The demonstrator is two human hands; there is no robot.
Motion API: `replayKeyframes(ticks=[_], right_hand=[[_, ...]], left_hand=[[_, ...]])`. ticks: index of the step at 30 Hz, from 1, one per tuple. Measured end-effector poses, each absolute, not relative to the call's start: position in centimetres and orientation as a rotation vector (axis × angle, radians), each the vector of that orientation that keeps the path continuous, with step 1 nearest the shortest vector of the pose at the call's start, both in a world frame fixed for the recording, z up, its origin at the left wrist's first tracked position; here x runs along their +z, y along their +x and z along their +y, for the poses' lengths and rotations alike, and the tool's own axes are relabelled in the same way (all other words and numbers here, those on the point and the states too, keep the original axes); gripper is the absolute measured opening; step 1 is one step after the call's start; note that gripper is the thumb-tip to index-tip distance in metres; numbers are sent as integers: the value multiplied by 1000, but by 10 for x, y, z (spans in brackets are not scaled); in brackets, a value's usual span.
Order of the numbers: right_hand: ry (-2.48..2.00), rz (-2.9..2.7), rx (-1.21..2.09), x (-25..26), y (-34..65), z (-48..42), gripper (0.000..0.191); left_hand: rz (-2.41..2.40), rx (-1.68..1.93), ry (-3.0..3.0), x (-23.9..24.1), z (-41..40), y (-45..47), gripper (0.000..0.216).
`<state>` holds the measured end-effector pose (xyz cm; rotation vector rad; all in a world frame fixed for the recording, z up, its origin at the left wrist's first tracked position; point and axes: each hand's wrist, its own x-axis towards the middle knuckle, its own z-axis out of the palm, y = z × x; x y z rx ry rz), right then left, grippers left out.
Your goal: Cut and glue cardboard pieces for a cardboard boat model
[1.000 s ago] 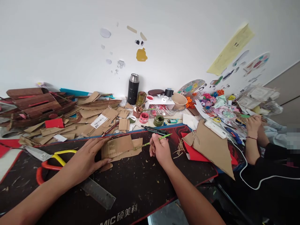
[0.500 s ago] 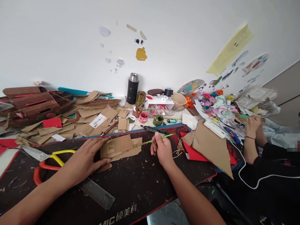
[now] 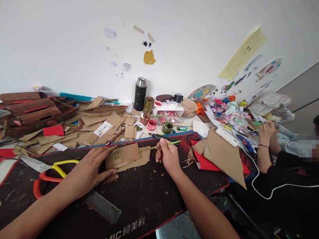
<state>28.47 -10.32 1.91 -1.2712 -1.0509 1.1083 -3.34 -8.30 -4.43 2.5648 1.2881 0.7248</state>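
Against a white wall (image 3: 184, 39) dotted with cut-outs (image 3: 149, 57), the far edge of the table (image 3: 188, 123) is crowded with a black flask (image 3: 140, 96), a green paint jar (image 3: 167, 127), a pink paint jar (image 3: 152, 124) and, at the far left corner, a brown model boat (image 3: 37, 114); nearer, the table is covered by a dark mat (image 3: 139, 192), and toward the mat's far edge an upper cardboard piece (image 3: 127, 155) is seen lying over a lower cardboard piece (image 3: 143, 161); the upper piece is steadied at its left end by the left hand (image 3: 91, 167), whose fingers are spread across it with the thumb along the near side; a green brush (image 3: 152, 147) is pinched between the thumb and curled fingers of the right hand (image 3: 169, 154); compared with a second ago, its tip has been shifted slightly left and toward the mat's far edge, up to the upper piece's right end, though whether contact is made cannot be told; the left hand and both pieces are kept in place; the brushwork is thus judged to be centred on that end, darker smears being seen nearer the left hand; scissors (image 3: 43, 167) and a clear ruler (image 3: 103, 205) are partly covered by the left forearm (image 3: 52, 199); at the table's right end, a co-worker's hand (image 3: 266, 131) is seen among craft scraps (image 3: 239, 121).
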Motion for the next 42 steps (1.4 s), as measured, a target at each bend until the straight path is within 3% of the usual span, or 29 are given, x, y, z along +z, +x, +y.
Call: replayKeyframes(ticks=[42], right_hand=[[-1266, -1104, 1093, 26, 277, -89, 63]], left_hand=[[1215, 806, 2680, -44, -85, -31, 71]])
